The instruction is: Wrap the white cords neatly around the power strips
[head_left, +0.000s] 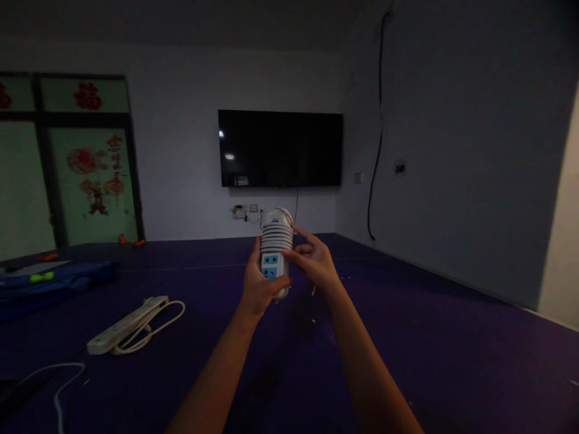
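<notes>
I hold a white power strip [274,253] upright in front of me, its white cable wound in tight coils around its upper half. Blue socket faces show below the coils. My left hand [259,284] is wrapped around the strip's lower end. My right hand [313,260] touches the strip's right side, fingers pinched at the edge of the coiled cable. Both forearms reach up from the bottom of the view.
A second white power strip [128,323] lies with its loose cable on the dark purple floor at left. A blue object [54,282] sits at far left. A white cable [58,386] curls at the bottom left. A black television [280,148] hangs on the far wall.
</notes>
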Demonstrator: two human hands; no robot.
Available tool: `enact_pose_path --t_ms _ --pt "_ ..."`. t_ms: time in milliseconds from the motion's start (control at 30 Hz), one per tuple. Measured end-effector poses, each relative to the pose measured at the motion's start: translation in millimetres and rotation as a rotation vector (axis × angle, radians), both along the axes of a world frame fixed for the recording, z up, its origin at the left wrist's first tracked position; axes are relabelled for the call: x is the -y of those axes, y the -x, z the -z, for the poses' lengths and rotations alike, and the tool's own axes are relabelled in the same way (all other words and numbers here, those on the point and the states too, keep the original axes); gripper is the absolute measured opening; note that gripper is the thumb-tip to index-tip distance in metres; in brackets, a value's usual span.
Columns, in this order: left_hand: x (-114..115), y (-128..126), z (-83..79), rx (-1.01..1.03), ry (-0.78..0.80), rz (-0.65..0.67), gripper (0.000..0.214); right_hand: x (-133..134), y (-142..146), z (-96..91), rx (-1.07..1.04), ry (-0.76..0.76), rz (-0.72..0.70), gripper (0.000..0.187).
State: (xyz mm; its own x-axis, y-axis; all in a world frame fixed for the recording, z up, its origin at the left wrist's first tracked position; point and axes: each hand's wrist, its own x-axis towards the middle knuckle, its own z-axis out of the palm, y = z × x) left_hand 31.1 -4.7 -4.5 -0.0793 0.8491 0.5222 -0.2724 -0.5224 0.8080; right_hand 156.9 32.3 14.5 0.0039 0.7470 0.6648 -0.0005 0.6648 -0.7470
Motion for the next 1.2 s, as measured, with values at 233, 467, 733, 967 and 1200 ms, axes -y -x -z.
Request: enact_pose_path --t_ms 233,467,733,967,1200 --pt "4 0 -2.8 0.196 -0.047 0.218 0.102 5 4 -0.7 -0.097 -0.094 -0.132 0.086" --pt "4 5 -2.4 0.384 0.020 0.493 0.055 3 18 2.7 -0.181 -0.241 -0.161 0.077" --pt "0 15 0.5 0.607 0.069 0.702 0.054 -14 29 11.5 -0.240 -0.186 -0.186 0.079" --pt "0 18 4.5 0.517 0.012 0.776 0.061 -11 31 12.8 -0.192 -0.074 -0.281 0.081" --pt "5 22 0.7 0.294 0.005 0.795 0.070 -21 21 18.1 -0.122 -0.110 -0.205 0.079"
